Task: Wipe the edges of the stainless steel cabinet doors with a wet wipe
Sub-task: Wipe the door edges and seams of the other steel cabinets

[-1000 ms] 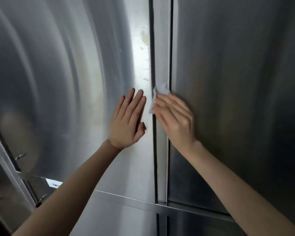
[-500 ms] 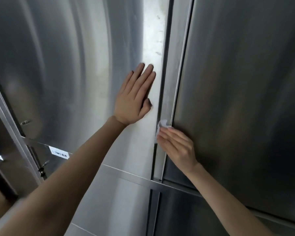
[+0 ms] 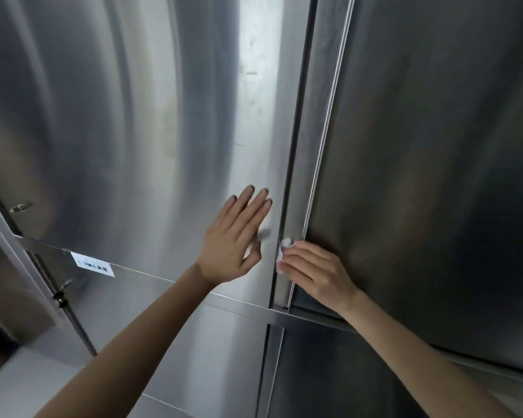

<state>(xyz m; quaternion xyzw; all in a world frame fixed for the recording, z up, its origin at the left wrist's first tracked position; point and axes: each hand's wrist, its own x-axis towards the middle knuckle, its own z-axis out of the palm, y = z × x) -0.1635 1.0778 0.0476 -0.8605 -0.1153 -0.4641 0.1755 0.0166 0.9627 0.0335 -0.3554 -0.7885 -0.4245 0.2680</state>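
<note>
Two tall stainless steel cabinet doors fill the view: the left door (image 3: pixel 151 122) and the darker right door (image 3: pixel 435 146), with a narrow vertical strip (image 3: pixel 311 146) between them. My left hand (image 3: pixel 231 242) lies flat on the left door near its right edge, fingers straight. My right hand (image 3: pixel 314 271) presses a small white wet wipe (image 3: pixel 284 247) against the strip at the right door's left edge, close to the door's bottom corner. Most of the wipe is hidden under my fingers.
A horizontal steel rail (image 3: pixel 254 309) runs under the upper doors, with lower doors (image 3: pixel 209 357) beneath. A white label (image 3: pixel 92 265) sticks to the rail at the left. A latch (image 3: pixel 59 297) and hinge hardware (image 3: pixel 20 207) sit on the left frame.
My right hand has slid the wipe down along the right door's edge toward its bottom corner. The left hand has stayed flat on the left door while the view tilted.
</note>
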